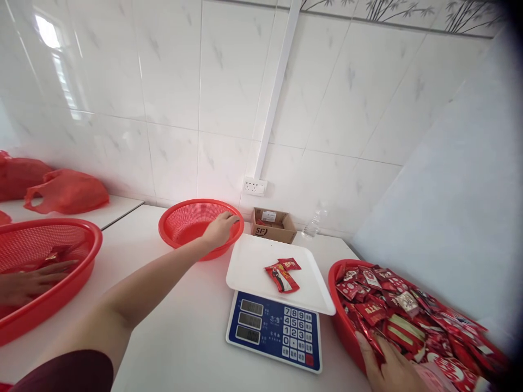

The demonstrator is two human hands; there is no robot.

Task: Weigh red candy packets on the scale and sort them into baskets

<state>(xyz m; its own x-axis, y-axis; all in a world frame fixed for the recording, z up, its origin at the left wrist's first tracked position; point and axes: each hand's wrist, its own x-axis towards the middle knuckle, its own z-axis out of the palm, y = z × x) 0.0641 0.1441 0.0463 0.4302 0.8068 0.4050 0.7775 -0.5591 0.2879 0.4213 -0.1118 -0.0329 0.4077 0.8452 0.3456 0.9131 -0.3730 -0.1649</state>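
My left hand reaches across to an empty red plastic basket near the wall, its fingers closed on the right rim. At lower right my right hand is in a second red basket heaped with small red wrapped packets. A red packet shows between its thumb and fingers. Between my hands stands a blue and white digital scale with a white tray on top. Two red packets lie on that tray, partly overlapping. The scale's digits are too faint to read.
Another person's hand rests in a red basket at far left. Red plastic bags sit behind it. Against the tiled wall stand an open cardboard box and a clear bottle, below a wall socket.
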